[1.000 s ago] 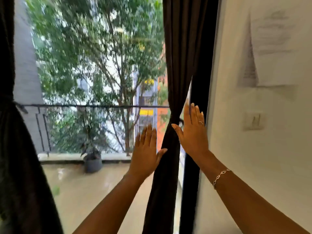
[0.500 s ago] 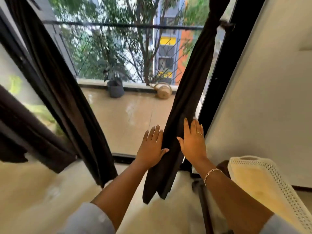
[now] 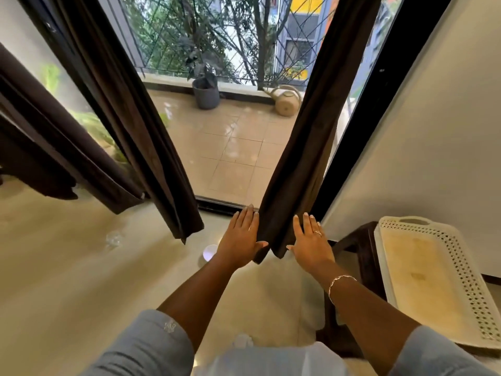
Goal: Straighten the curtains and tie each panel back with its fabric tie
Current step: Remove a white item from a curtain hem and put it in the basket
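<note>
We hold both hands flat, fingers straight, against the bottom of the dark curtain (image 3: 306,147), our left hand (image 3: 241,237) touching its left edge and our right hand (image 3: 311,241) its right. The curtain hangs at twelve o'clock before the glass door (image 3: 230,158); a second panel (image 3: 130,118) hangs at ten o'clock and a white tray (image 3: 423,267) lies at four.
</note>
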